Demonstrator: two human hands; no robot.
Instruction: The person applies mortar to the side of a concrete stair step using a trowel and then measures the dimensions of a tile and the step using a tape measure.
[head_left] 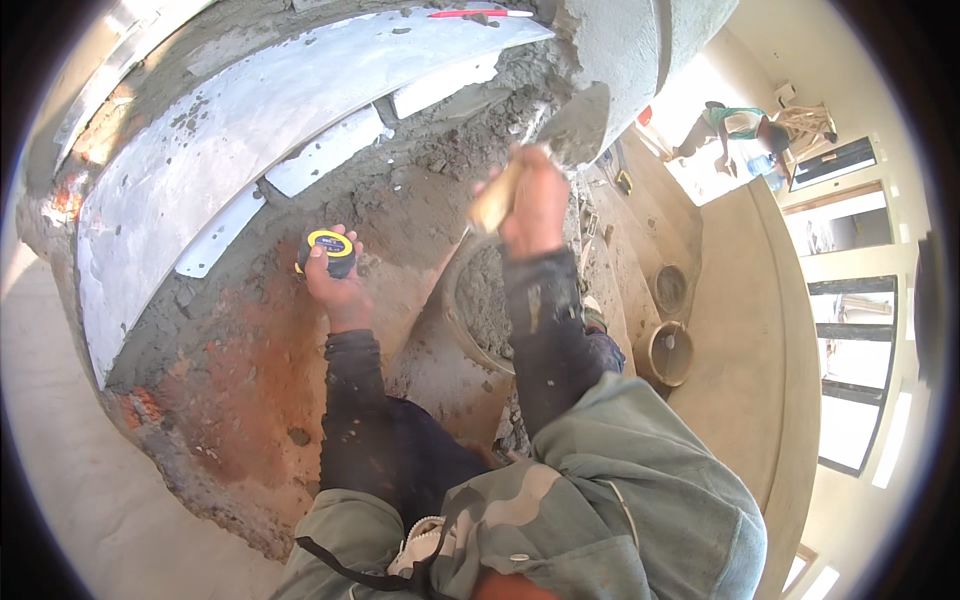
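My left hand (340, 290) is closed round a black and yellow tape measure (328, 246), above grey mortar and reddish ground. My right hand (535, 205) grips a trowel by its pale wooden handle (496, 197). The trowel's mortar-smeared blade (580, 125) points up and away, near a rounded grey column (610, 40). Blur softens the right hand. Left of and beyond both hands lies a long, curved pale slab (250, 110), spotted with mortar. Along its near edge sit several white strips (325, 150) set in the mortar bed (440, 140).
Below my right hand stands a tub of wet mortar (485, 295), partly behind my forearm. A red and white pencil-like stick (480, 13) rests on the slab's far end. Two buckets (668, 353) stand on the floor at right. Another person (735, 130) bends over farther off.
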